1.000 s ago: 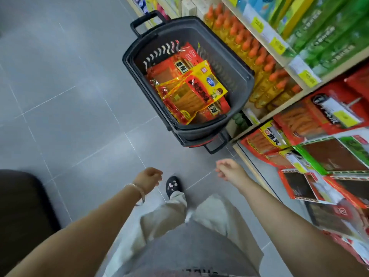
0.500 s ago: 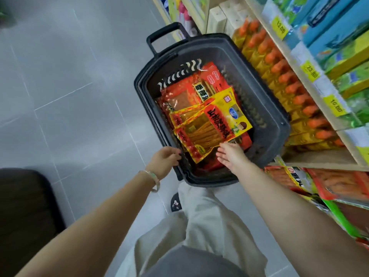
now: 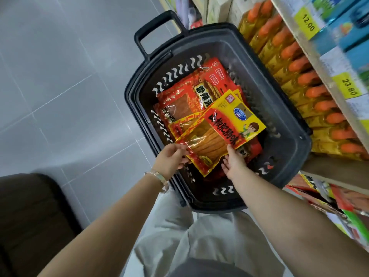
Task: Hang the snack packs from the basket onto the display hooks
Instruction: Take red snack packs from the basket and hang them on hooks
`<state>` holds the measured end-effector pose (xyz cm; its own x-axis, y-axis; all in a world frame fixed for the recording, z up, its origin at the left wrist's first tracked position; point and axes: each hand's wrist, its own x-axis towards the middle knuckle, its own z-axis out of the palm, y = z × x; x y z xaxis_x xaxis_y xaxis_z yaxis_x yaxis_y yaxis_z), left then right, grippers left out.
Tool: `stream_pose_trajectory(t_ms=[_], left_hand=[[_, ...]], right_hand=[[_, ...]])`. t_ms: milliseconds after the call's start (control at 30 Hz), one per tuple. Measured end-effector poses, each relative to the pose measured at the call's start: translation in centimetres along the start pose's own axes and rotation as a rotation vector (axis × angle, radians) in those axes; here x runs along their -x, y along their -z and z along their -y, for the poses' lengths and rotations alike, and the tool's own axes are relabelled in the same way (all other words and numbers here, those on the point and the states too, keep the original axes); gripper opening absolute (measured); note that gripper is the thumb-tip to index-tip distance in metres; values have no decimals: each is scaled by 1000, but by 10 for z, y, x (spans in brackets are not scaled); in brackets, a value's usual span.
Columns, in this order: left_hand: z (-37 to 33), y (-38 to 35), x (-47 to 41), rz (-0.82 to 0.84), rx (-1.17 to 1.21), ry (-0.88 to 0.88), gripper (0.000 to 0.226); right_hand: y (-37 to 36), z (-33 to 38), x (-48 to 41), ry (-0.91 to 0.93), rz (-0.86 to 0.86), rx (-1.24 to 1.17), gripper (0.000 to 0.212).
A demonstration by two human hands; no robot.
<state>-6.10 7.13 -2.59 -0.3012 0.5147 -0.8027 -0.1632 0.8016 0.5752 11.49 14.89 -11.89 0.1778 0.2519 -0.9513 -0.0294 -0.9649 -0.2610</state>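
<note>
left hand fingers pinch yellow snack pack edge | right hand fingers straight, touching its lower edge | pack atop red packs in basket

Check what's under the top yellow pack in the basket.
Under the top yellow pack: the edge of a second yellow pack and red packs, all in the basket. How many lie lower, and the basket floor there, is covered.

Single head-worn view: we look steeply down, from close above, into the basket on the floor. Our forearms enter at the lower edge, shelving at right.
</note>
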Motion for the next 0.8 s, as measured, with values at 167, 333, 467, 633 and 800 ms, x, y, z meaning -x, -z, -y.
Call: stream_pose_trajectory(t_ms=[167, 333, 467, 633, 800], left_hand=[[-22, 10, -12, 15, -108, -68, 20], [-57, 28, -30, -45, -319, -260, 50], [-89, 44, -49, -69, -539, -267, 79], [-107, 61, -74, 45, -546, -180, 47], [-91, 83, -91, 92, -667, -144, 18]], right_hand=[[3, 12, 14, 219, 15, 4, 25], [1, 31, 44, 358, 87, -27, 15], [-19, 41, 69, 416, 179, 18, 8], [-53, 28, 78, 290, 314, 51, 14], [-52, 7, 39, 224, 54, -14, 30]])
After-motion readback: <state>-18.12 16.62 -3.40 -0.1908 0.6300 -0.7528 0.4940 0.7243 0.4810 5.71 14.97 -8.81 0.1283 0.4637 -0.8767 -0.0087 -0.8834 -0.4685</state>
